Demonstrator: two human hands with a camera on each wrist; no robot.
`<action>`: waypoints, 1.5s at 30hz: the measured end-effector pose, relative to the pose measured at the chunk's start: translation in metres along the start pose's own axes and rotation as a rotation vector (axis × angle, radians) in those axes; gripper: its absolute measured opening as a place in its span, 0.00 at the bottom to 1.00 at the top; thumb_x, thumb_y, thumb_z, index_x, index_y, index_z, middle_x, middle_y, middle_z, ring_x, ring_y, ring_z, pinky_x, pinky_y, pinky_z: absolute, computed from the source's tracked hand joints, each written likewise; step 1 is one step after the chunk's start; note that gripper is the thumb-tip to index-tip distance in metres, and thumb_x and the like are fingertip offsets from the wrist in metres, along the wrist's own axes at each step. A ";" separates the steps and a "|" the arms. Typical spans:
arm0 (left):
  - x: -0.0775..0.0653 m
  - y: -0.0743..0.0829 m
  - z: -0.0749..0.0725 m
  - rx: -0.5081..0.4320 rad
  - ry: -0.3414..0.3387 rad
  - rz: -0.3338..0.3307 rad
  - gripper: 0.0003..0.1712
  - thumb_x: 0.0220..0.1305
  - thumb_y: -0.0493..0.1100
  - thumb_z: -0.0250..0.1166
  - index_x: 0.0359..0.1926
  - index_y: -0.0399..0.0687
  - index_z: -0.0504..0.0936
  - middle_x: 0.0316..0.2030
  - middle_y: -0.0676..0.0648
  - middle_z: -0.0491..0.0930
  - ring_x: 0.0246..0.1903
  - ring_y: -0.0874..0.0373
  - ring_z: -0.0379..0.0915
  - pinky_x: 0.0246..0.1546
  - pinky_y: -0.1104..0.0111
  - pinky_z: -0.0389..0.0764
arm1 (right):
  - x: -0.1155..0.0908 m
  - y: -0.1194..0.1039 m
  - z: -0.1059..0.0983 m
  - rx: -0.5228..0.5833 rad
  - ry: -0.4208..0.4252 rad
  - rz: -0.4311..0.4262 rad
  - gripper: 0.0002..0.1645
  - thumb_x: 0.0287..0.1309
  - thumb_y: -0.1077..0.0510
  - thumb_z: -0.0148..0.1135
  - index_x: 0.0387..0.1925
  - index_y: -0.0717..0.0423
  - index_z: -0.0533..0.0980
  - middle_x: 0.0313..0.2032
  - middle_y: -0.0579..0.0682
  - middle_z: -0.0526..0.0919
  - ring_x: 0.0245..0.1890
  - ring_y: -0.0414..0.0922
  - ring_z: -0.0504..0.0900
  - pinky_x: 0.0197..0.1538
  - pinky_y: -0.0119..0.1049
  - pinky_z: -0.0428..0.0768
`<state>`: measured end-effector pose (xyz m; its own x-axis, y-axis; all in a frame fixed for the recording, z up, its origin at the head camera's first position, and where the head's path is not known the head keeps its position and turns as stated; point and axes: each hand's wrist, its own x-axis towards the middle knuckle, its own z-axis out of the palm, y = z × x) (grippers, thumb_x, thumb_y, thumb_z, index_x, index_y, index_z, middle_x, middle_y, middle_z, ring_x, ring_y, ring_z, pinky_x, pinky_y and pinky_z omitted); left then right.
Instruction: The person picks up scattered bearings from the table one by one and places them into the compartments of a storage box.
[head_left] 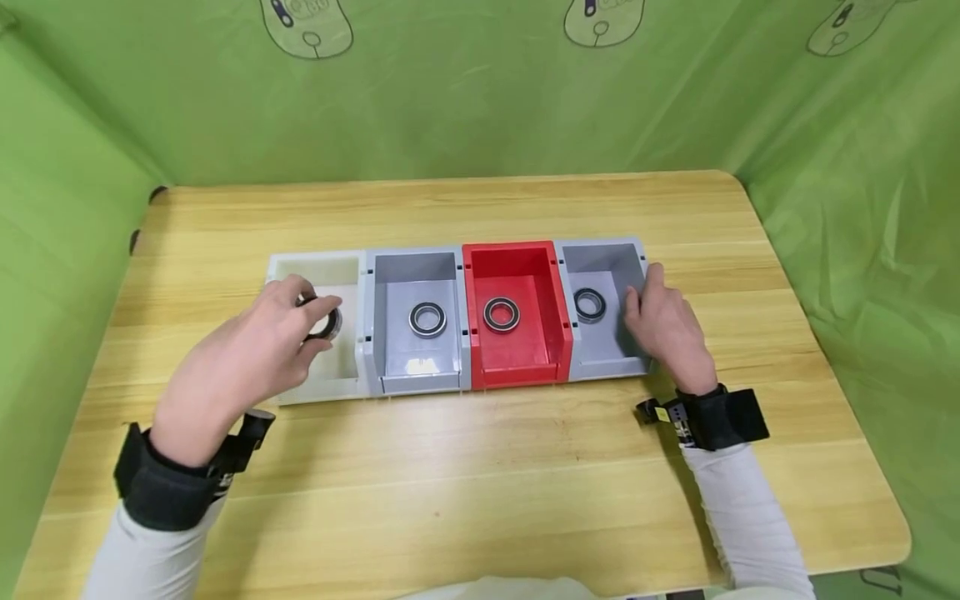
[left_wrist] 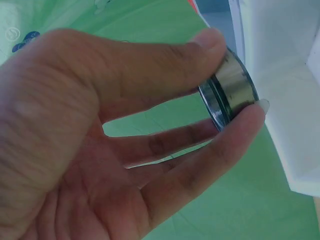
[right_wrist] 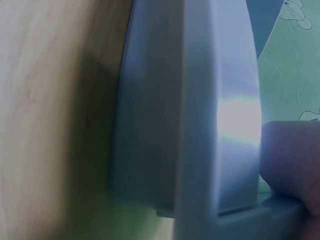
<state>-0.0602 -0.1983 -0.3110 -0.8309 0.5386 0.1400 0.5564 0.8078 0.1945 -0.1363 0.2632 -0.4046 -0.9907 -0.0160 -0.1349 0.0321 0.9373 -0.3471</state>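
Observation:
In the head view my left hand (head_left: pixel 251 346) is over the white bin (head_left: pixel 322 388) at the left end of a row of bins. It pinches a ball bearing (left_wrist: pixel 234 82) between thumb and fingertip, the ring tilted on edge in the left wrist view. At the row's other end, my right hand (head_left: pixel 669 329) grips the right wall of a grey bin (head_left: pixel 611 353), thumb on the inner side. The fingers beyond that wall are partly hidden. A bearing (head_left: pixel 590 318) lies in this grey bin, near its left wall.
Between the end bins stand another grey bin (head_left: pixel 397 358), with a bearing (head_left: pixel 414 320) flat inside, and a red bin (head_left: pixel 517 354) holding one more bearing (head_left: pixel 488 315). The bins sit side by side on a wooden table (head_left: pixel 480 475). Green curtains (head_left: pixel 465 108) surround it.

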 end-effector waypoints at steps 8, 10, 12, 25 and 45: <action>0.014 -0.012 0.008 -0.029 -0.120 -0.071 0.23 0.56 0.30 0.74 0.54 0.30 0.83 0.38 0.34 0.78 0.35 0.46 0.74 0.36 0.56 0.79 | -0.001 0.001 -0.002 -0.005 -0.006 0.007 0.22 0.78 0.54 0.40 0.57 0.71 0.58 0.24 0.66 0.73 0.18 0.55 0.75 0.18 0.41 0.65; 0.018 -0.015 0.014 -0.042 -0.153 -0.096 0.22 0.56 0.31 0.74 0.53 0.30 0.84 0.36 0.34 0.78 0.34 0.47 0.73 0.35 0.57 0.79 | -0.002 0.001 -0.002 -0.005 -0.006 0.003 0.22 0.77 0.54 0.40 0.56 0.71 0.58 0.24 0.67 0.73 0.18 0.56 0.75 0.18 0.41 0.65; 0.022 -0.019 0.020 -0.063 -0.182 -0.117 0.18 0.57 0.32 0.73 0.50 0.31 0.85 0.33 0.37 0.77 0.32 0.48 0.71 0.34 0.57 0.78 | -0.002 0.001 -0.002 -0.003 -0.015 0.004 0.22 0.78 0.53 0.40 0.56 0.70 0.58 0.25 0.67 0.73 0.19 0.56 0.76 0.19 0.41 0.66; 0.037 -0.035 0.044 -0.125 -0.333 -0.195 0.04 0.56 0.30 0.71 0.33 0.36 0.84 0.30 0.41 0.76 0.31 0.50 0.69 0.33 0.59 0.74 | -0.007 0.005 -0.008 0.006 -0.033 0.022 0.23 0.78 0.51 0.40 0.56 0.69 0.58 0.28 0.70 0.75 0.23 0.59 0.78 0.21 0.43 0.69; 0.041 -0.035 0.058 -0.151 -0.448 -0.310 0.11 0.54 0.29 0.72 0.41 0.38 0.87 0.44 0.35 0.83 0.46 0.43 0.79 0.49 0.50 0.80 | -0.012 0.007 -0.005 0.017 -0.066 0.046 0.23 0.79 0.52 0.38 0.58 0.69 0.57 0.29 0.69 0.75 0.22 0.56 0.77 0.20 0.41 0.69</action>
<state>-0.1146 -0.1907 -0.3686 -0.8595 0.3572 -0.3657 0.2531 0.9189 0.3026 -0.1248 0.2713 -0.4007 -0.9773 0.0039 -0.2118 0.0806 0.9315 -0.3547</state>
